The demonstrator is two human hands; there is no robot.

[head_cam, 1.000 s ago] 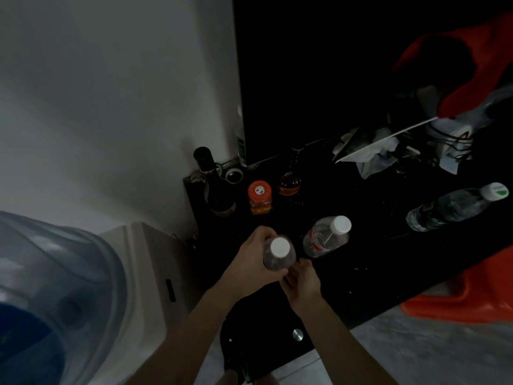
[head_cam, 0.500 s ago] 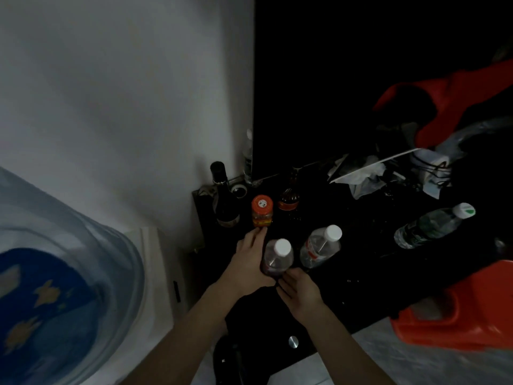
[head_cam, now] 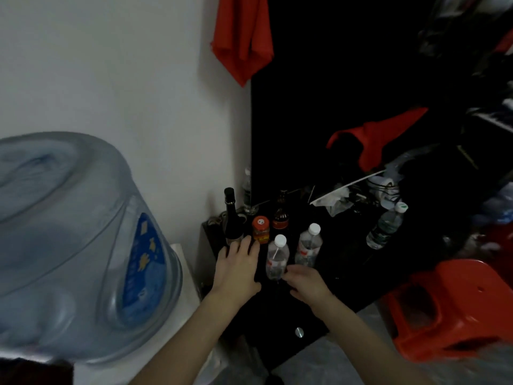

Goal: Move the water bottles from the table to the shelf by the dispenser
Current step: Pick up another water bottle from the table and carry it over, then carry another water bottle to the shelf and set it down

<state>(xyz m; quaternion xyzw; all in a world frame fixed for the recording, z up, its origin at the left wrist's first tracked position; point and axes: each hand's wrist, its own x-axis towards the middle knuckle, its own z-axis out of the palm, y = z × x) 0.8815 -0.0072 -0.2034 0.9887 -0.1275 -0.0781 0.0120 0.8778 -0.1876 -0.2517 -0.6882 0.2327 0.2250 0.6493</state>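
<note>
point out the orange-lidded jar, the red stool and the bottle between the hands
orange-lidded jar (head_cam: 260, 228): head view, on its body just under the lid
red stool (head_cam: 455, 309): head view, on its top
bottle between the hands (head_cam: 277, 258): head view, on its clear body

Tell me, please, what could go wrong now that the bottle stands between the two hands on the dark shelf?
1. The near water bottle stands close beside the second water bottle; the right hand, low by its base, could knock either over.
2. The left hand lies open with fingertips near the orange-lidded jar and dark wine bottle; a careless move might tip them.
3. Dim light on the black shelf hides edges.
</note>
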